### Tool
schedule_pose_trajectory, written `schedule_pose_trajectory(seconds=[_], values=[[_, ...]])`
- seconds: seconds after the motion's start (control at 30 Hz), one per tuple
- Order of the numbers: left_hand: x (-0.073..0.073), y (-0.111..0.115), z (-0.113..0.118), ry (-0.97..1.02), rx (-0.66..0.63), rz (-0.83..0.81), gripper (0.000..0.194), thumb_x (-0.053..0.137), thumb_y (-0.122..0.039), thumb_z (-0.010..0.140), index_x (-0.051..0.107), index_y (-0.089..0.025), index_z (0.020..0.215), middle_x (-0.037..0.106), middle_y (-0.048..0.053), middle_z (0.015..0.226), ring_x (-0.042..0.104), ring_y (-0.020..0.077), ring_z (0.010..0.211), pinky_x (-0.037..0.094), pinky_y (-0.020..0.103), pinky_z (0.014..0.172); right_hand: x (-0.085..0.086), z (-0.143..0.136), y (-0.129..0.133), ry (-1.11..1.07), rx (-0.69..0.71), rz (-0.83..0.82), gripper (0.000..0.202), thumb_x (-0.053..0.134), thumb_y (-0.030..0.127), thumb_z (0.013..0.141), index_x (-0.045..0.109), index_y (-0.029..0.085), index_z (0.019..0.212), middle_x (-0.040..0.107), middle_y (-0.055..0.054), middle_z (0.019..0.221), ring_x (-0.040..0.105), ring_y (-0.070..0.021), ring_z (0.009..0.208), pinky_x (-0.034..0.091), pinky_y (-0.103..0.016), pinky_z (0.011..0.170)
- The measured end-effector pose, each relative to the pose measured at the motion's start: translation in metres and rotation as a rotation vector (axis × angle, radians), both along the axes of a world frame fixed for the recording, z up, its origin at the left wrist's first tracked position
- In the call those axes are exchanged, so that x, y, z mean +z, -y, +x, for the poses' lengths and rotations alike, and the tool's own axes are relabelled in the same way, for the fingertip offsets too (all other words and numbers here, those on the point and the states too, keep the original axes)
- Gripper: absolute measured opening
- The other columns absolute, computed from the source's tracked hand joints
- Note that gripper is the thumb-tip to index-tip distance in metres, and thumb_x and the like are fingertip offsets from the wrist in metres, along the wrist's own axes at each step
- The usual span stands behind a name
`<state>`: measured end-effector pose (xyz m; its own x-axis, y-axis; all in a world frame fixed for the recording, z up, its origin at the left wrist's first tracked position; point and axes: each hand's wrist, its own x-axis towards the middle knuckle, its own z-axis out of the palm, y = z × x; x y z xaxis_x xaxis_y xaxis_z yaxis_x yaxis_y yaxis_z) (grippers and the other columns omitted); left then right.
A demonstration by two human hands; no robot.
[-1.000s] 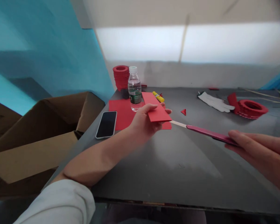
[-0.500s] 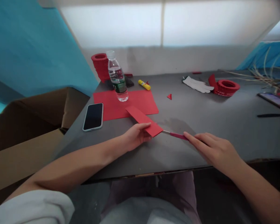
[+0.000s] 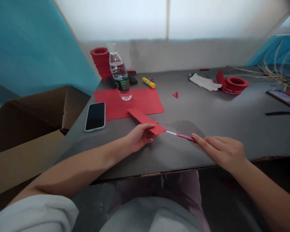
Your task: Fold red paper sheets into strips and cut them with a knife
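My left hand (image 3: 141, 137) pinches a folded strip of red paper (image 3: 145, 120), thumb on top and fingers beneath, just above the grey table. In my right hand (image 3: 223, 149) is a slim knife with a pink handle (image 3: 185, 137), the forefinger stretched along it. Its bright blade (image 3: 171, 132) points left and meets the strip's right end; the tip is hidden by the paper. Behind the strip lies a larger red paper sheet (image 3: 145, 103), with a water bottle (image 3: 120, 77) standing on it.
A phone (image 3: 95, 116) lies at left, beside a cardboard box (image 3: 70, 109). Farther back are a red paper stack (image 3: 100, 62), a yellow glue stick (image 3: 149, 82), a red paper scrap (image 3: 175, 94), a white glove (image 3: 204, 82) and a red ring-shaped paper piece (image 3: 235, 85). Another phone (image 3: 284, 99) lies far right.
More of the blade shows between the strip and the pink handle, and it catches the light. The whole view has shifted slightly; both hands keep their holds.
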<state>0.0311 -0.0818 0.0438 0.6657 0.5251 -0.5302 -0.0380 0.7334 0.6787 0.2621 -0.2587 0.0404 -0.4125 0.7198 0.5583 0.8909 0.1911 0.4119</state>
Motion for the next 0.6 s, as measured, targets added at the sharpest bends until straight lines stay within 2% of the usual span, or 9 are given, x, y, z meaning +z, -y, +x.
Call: schedule_pose_trajectory(seconds=[0.1,0.17,0.3,0.33,0.37,0.43,0.5,0.53,0.6], values=[[-0.005,-0.001,0.001,-0.026,-0.058,0.037,0.022,0.051,-0.017,0.086,0.063,-0.012,0.103,0.063,0.002,0.061,0.056,0.0086,0.044,0.043,0.015,0.038,-0.002,-0.002,-0.004,-0.034,0.026,-0.050,0.052,0.059,0.019,0.086,0.043,0.024,0.135,0.060,0.003,0.065,0.053,-0.0093,0.058,0.032,-0.026,0.054],[-0.006,-0.002,-0.001,-0.124,-0.186,0.081,0.022,0.051,-0.028,0.087,0.066,-0.012,0.092,0.065,0.005,0.065,0.058,0.0098,0.046,0.043,0.015,0.038,-0.004,-0.002,-0.007,-0.051,0.031,-0.132,0.043,0.055,0.020,0.089,0.048,0.022,0.131,0.061,0.002,0.069,0.054,-0.0096,0.060,0.033,-0.025,0.055],[0.004,-0.005,-0.015,-0.401,-0.754,0.259,0.057,0.037,-0.055,0.089,0.065,-0.012,0.064,0.060,0.009,0.052,0.052,0.0117,0.037,0.038,0.019,0.034,-0.012,0.005,-0.010,-0.072,0.011,-0.315,0.036,0.048,0.018,0.092,0.052,0.021,0.127,0.063,-0.002,0.080,0.056,-0.0111,0.068,0.037,-0.024,0.059],[0.009,-0.006,-0.020,-0.438,-0.865,0.387,0.061,0.035,-0.058,0.089,0.063,-0.013,0.058,0.057,0.008,0.048,0.050,0.0117,0.035,0.037,0.020,0.035,-0.014,0.007,-0.010,-0.075,0.010,-0.361,0.036,0.046,0.017,0.092,0.052,0.021,0.127,0.063,-0.003,0.081,0.056,-0.0116,0.070,0.038,-0.024,0.060],[0.013,-0.007,-0.024,-0.455,-0.907,0.566,0.059,0.038,-0.058,0.087,0.061,-0.014,0.055,0.055,0.007,0.047,0.050,0.0121,0.036,0.038,0.021,0.038,-0.017,0.009,-0.010,-0.081,0.010,-0.398,0.036,0.045,0.017,0.092,0.052,0.020,0.128,0.063,-0.003,0.082,0.056,-0.0122,0.071,0.039,-0.024,0.061],[0.019,-0.008,-0.029,-0.422,-0.778,1.049,0.047,0.047,-0.053,0.086,0.065,-0.016,0.063,0.061,0.006,0.058,0.058,0.0150,0.052,0.045,0.023,0.052,-0.021,0.012,-0.009,-0.105,0.009,-0.450,0.036,0.044,0.016,0.092,0.054,0.020,0.127,0.063,-0.004,0.082,0.057,-0.0132,0.075,0.041,-0.024,0.062],[0.017,-0.009,-0.029,-0.344,-0.624,1.473,0.033,0.052,-0.046,0.086,0.069,-0.019,0.090,0.067,0.010,0.089,0.063,0.0222,0.087,0.047,0.029,0.079,-0.025,0.013,-0.010,-0.139,0.002,-0.457,0.037,0.043,0.015,0.092,0.055,0.020,0.126,0.064,-0.006,0.087,0.059,-0.0134,0.078,0.043,-0.023,0.063],[0.014,-0.009,-0.028,-0.312,-0.622,1.619,0.036,0.053,-0.046,0.086,0.066,-0.020,0.106,0.064,0.012,0.109,0.057,0.0262,0.107,0.041,0.034,0.093,-0.027,0.013,-0.010,-0.153,-0.001,-0.450,0.037,0.044,0.014,0.091,0.055,0.021,0.126,0.064,-0.006,0.091,0.060,-0.0133,0.079,0.043,-0.023,0.064],[0.002,-0.008,-0.023,-0.283,-0.770,1.770,0.054,0.055,-0.049,0.085,0.052,-0.020,0.130,0.045,0.014,0.138,0.034,0.0306,0.133,0.022,0.042,0.110,-0.029,0.013,-0.010,-0.166,-0.005,-0.447,0.040,0.044,0.013,0.090,0.054,0.022,0.127,0.064,-0.007,0.099,0.060,-0.0135,0.081,0.045,-0.023,0.065]])
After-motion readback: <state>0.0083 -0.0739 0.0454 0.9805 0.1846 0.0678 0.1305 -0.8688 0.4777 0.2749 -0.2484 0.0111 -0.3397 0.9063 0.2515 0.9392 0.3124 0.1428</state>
